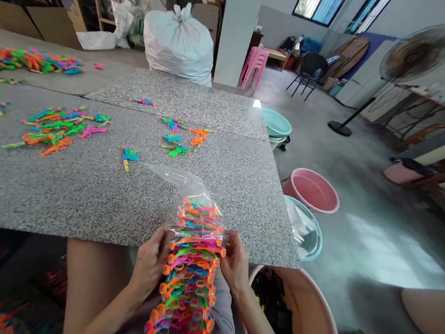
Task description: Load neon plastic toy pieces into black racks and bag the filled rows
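Note:
In front of my lap a long stack of small coloured plastic toy guns [189, 283], with orange round ends along both sides, reaches up to the table edge. A clear plastic bag [200, 191] covers its far end, and the bag's loose tail lies on the table. My left hand [152, 259] is closed on the bag's edge at the left of the stack. On the opposite side my right hand [235, 259] pinches the bag's edge. Some fingertips are hidden behind the bag and the stack.
The speckled table [141, 201] bears a pile of toy guns [60, 127] at left and several loose toy guns [179, 150]. A white sack [178, 43] stands behind. Right are a pink tub [314, 190], an orange bin [311, 310] and a fan [419, 54].

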